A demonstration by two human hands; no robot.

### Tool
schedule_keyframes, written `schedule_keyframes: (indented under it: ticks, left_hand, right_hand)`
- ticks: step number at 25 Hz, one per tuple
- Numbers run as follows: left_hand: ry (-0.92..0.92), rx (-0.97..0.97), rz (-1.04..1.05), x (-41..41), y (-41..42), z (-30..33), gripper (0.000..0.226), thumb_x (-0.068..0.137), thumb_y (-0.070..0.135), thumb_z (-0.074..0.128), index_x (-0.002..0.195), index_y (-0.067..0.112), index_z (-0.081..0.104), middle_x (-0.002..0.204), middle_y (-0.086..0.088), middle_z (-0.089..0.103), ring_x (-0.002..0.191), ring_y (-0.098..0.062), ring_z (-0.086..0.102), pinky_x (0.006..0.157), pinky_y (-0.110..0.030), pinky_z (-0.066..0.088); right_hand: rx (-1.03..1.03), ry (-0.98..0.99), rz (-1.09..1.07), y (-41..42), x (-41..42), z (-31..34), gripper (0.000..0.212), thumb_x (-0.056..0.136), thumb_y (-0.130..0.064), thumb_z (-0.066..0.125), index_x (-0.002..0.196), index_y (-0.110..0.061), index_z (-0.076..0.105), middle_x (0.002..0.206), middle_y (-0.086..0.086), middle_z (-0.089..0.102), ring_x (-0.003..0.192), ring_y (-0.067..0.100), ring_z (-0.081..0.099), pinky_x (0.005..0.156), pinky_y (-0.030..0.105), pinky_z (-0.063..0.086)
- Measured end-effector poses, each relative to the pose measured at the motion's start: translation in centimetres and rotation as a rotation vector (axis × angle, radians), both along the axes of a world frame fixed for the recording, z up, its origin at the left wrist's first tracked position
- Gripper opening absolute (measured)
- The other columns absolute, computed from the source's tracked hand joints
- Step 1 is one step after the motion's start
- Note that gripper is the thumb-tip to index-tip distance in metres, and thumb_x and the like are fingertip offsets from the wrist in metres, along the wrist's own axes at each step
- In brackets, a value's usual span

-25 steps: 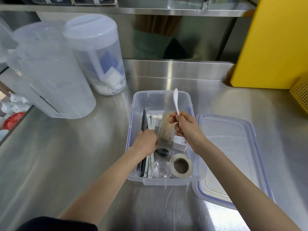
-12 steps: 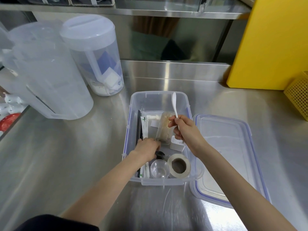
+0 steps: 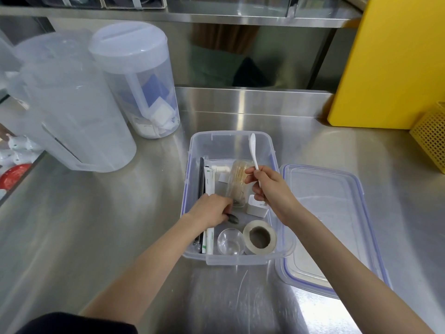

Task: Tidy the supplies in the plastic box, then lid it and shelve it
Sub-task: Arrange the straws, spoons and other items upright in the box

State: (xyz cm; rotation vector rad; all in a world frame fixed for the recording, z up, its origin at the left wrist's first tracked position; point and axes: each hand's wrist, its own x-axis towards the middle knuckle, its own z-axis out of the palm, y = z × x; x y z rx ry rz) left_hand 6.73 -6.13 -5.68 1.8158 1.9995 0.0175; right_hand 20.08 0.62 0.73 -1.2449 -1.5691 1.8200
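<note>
The clear plastic box (image 3: pixel 231 136) sits open on the steel counter, and its clear lid (image 3: pixel 325 225) lies flat to its right. My right hand (image 3: pixel 272 191) is closed on a white plastic spoon (image 3: pixel 252 150), held upright over the box. My left hand (image 3: pixel 212 210) is down inside the box, with its fingers curled over the handle end of a dark metal spoon (image 3: pixel 233 219). Also in the box are a toothpick jar (image 3: pixel 237 182), a small white box (image 3: pixel 256 209), a tape roll (image 3: pixel 245 233), a clear cup (image 3: pixel 230 242), wrapped sticks (image 3: pixel 208 182) and a black stick (image 3: pixel 201 179).
Two large translucent lidded pitchers (image 3: pixel 72 121) (image 3: pixel 142 80) stand at the back left. A yellow board (image 3: pixel 390 63) leans at the back right, with a yellow mesh basket (image 3: pixel 431 136) beside it. A steel shelf (image 3: pixel 216 15) runs overhead. The counter edge drops off at the left.
My left hand has slid toward me along the box floor and onto the dark spoon. My right hand still holds the white spoon upright in nearly the same place.
</note>
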Motion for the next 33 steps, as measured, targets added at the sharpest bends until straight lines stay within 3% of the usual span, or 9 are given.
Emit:
schedule_keyframes:
  ticks: [5, 8, 12, 16, 20, 23, 25, 28, 33]
  left_hand:
    - [-0.303, 0.158, 0.232, -0.8, -0.1, 0.7, 0.014, 0.082, 0.021, 0.058, 0.089, 0.01, 0.054, 0.084, -0.008, 0.064, 0.071, -0.019, 0.057, 0.069, -0.029, 0.046]
    - [-0.446, 0.345, 0.386, -0.5, 0.1, 1.3, 0.016, 0.082, 0.02, 0.06, 0.076, 0.017, 0.046, 0.061, 0.007, 0.052, 0.051, -0.004, 0.046, 0.052, -0.006, 0.039]
    - [-0.563, 0.422, 0.577, -0.8, 0.4, 1.9, 0.029, 0.084, 0.023, 0.058, 0.063, 0.026, 0.039, 0.058, 0.007, 0.047, 0.052, -0.004, 0.042, 0.048, -0.002, 0.036]
    - [-0.537, 0.465, 0.685, -1.2, 0.6, 2.3, 0.017, 0.086, 0.02, 0.056, 0.074, 0.017, 0.044, 0.058, 0.007, 0.046, 0.057, -0.005, 0.044, 0.053, -0.001, 0.035]
    - [-0.493, 0.492, 0.688, -0.8, 0.5, 2.7, 0.01, 0.088, 0.012, 0.051, 0.085, 0.012, 0.042, 0.073, 0.0, 0.052, 0.068, -0.015, 0.048, 0.057, -0.015, 0.03]
    - [-0.458, 0.489, 0.695, -0.6, 0.3, 2.8, 0.009, 0.088, 0.007, 0.047, 0.096, 0.005, 0.047, 0.085, -0.009, 0.055, 0.079, -0.025, 0.053, 0.061, -0.018, 0.03]
    - [-0.381, 0.412, 0.672, -0.5, 0.2, 2.8, 0.021, 0.087, 0.004, 0.043, 0.107, -0.001, 0.047, 0.101, -0.018, 0.058, 0.096, -0.032, 0.055, 0.075, -0.024, 0.036]
    - [-0.288, 0.239, 0.649, 0.0, 0.2, 2.7, 0.034, 0.085, -0.001, 0.039, 0.119, -0.004, 0.042, 0.127, -0.024, 0.044, 0.115, -0.036, 0.046, 0.091, -0.035, 0.037]
    - [-0.231, -0.02, 0.665, -0.2, 0.1, 2.2, 0.039, 0.084, 0.0, 0.036, 0.121, -0.01, 0.04, 0.134, -0.028, 0.035, 0.12, -0.039, 0.042, 0.094, -0.036, 0.038]
  right_hand:
    - [0.005, -0.034, 0.012, -0.2, -0.1, -0.4, 0.026, 0.096, -0.013, 0.033, 0.086, -0.018, 0.056, 0.073, -0.003, 0.058, 0.054, 0.01, 0.037, 0.051, 0.018, 0.036]
    - [0.024, -0.052, 0.028, -0.4, -0.3, -0.8, 0.025, 0.096, -0.013, 0.034, 0.087, -0.018, 0.057, 0.075, -0.002, 0.057, 0.055, 0.011, 0.039, 0.055, 0.021, 0.038]
    - [0.087, -0.052, -0.051, -0.3, -0.5, -1.3, 0.025, 0.097, -0.013, 0.034, 0.099, -0.012, 0.058, 0.075, -0.003, 0.053, 0.056, 0.011, 0.042, 0.055, 0.02, 0.039]
    - [0.083, -0.114, 0.038, -0.5, -1.4, -2.0, 0.031, 0.097, -0.011, 0.034, 0.112, -0.005, 0.06, 0.075, -0.002, 0.055, 0.061, 0.009, 0.048, 0.058, 0.017, 0.042]
    - [0.081, -0.195, 0.074, -1.4, -3.0, -3.0, 0.03, 0.096, -0.014, 0.039, 0.112, -0.005, 0.063, 0.079, 0.004, 0.057, 0.054, 0.006, 0.044, 0.039, 0.004, 0.035]
    - [0.16, -0.273, 0.136, -1.6, -3.6, -3.8, 0.025, 0.094, -0.02, 0.045, 0.1, -0.011, 0.068, 0.061, 0.001, 0.049, 0.05, 0.008, 0.038, 0.045, 0.014, 0.032]
    - [0.144, -0.285, 0.219, -1.7, -3.9, -4.2, 0.024, 0.093, -0.019, 0.048, 0.077, -0.009, 0.063, 0.054, 0.002, 0.042, 0.045, 0.01, 0.036, 0.047, 0.02, 0.029]
    - [0.081, -0.328, 0.308, -1.7, -4.5, -4.8, 0.038, 0.089, -0.011, 0.049, 0.051, -0.01, 0.048, 0.048, 0.004, 0.042, 0.025, 0.001, 0.036, 0.034, 0.013, 0.032]
    - [0.006, -0.449, 0.485, -1.7, -5.2, -5.9, 0.035, 0.088, -0.011, 0.05, 0.053, -0.011, 0.05, 0.052, 0.003, 0.047, 0.031, 0.0, 0.044, 0.035, 0.009, 0.037]
